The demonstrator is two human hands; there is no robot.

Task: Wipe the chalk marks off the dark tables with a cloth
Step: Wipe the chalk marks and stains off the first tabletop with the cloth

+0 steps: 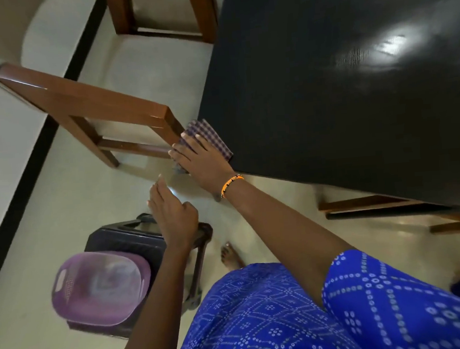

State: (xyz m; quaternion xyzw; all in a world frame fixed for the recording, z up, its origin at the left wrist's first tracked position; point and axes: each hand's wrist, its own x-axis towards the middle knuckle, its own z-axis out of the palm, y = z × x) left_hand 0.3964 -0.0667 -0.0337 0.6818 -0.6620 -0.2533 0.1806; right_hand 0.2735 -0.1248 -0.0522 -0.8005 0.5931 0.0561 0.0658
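A dark table (pixel 340 98) fills the upper right, glossy, with a light glare on it and no chalk marks that I can make out. A purple checked cloth (pixel 207 133) lies folded on the table's near left corner, partly hanging over the edge. My right hand (pixel 197 157) presses flat on the cloth, fingers spread; an orange bead bracelet is on its wrist. My left hand (pixel 171 213) hovers below the corner, over the floor, fingers loosely apart and holding nothing.
A brown wooden chair (pixel 87 102) stands right beside the table corner, a second chair (pixel 163 12) farther back. A dark stool (pixel 135 238) carries a purple plastic basin (pixel 100 289) at lower left. My bare feet stand on a pale tiled floor.
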